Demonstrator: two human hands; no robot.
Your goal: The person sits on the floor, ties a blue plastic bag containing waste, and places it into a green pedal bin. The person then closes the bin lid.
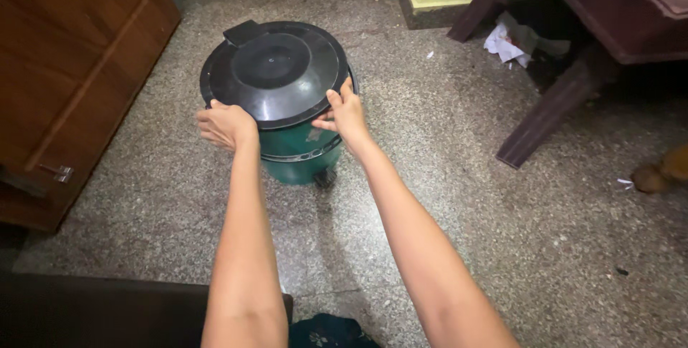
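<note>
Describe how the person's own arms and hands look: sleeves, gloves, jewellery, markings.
Both arms are bare from the hands to the picture's lower edge, with no sleeves in view. The left hand and right hand wear no gloves. No watch, bracelet, ring or marking shows on either.
</note>
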